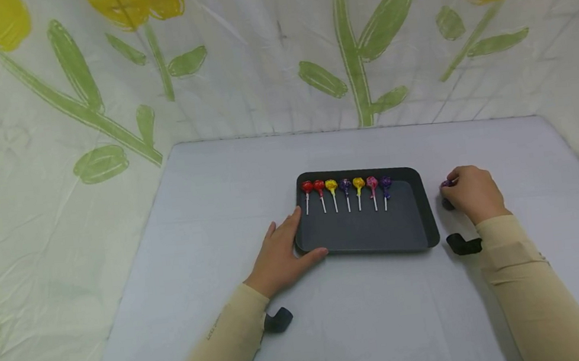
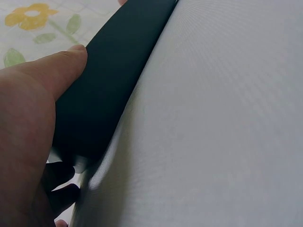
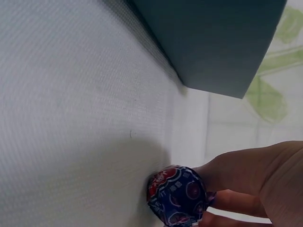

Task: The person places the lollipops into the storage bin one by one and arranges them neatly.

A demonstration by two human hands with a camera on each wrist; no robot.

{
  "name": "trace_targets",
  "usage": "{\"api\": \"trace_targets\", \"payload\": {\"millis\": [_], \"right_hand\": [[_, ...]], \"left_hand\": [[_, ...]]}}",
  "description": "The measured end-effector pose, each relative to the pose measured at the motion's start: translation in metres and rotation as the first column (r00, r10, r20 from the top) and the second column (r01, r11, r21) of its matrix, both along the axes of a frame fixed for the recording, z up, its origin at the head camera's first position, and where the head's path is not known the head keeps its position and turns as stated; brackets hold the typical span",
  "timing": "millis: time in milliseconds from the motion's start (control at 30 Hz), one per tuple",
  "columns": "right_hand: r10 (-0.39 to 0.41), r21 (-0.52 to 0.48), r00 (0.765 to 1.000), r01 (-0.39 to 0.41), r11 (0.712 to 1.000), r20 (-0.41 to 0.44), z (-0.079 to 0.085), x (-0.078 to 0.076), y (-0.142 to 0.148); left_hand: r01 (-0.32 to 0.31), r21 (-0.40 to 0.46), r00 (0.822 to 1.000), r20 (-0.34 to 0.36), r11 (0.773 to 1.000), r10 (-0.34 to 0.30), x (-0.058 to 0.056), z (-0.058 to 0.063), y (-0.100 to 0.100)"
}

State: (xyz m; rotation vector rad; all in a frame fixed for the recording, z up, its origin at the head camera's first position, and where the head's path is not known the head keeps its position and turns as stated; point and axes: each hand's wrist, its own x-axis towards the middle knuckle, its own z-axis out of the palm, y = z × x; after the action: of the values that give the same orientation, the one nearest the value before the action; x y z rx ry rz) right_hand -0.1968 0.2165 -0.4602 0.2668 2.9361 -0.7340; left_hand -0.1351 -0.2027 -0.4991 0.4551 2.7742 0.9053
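Observation:
At the tray's front left corner, my left hand (image 1: 279,259) rests with its fingers along the left side and its thumb on the front wall. The dark tray (image 1: 365,232) holds a row of lollipops along its back: red (image 1: 307,187), yellow (image 1: 331,184), pink (image 1: 372,182) and purple (image 1: 386,182) ones among them, sticks toward me. Right of the tray, my right hand (image 1: 475,192) pinches a wrapped lollipop (image 3: 177,196) in purple-blue and red, close to the table surface. Its stick is hidden by the hand.
A white cloth covers the table (image 1: 207,213). Behind it hangs a pale curtain (image 1: 257,89) printed with yellow flowers and green leaves. Black wrist mounts stick out near the left sleeve (image 1: 227,336) and the right sleeve (image 1: 532,284).

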Motion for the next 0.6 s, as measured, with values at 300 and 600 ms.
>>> {"api": "trace_targets", "payload": {"millis": [300,600], "right_hand": [[0.011,-0.010,1.000,-0.011,1.000,-0.027,0.003,0.000,-0.003],[-0.012,-0.028,0.998,0.011,1.000,-0.056,0.011,-0.003,-0.008]], "left_hand": [[-0.003,-0.010,1.000,0.004,1.000,0.003,0.000,0.000,0.001],[-0.004,-0.009,1.000,0.002,1.000,0.004,0.000,0.001,0.000]]}}
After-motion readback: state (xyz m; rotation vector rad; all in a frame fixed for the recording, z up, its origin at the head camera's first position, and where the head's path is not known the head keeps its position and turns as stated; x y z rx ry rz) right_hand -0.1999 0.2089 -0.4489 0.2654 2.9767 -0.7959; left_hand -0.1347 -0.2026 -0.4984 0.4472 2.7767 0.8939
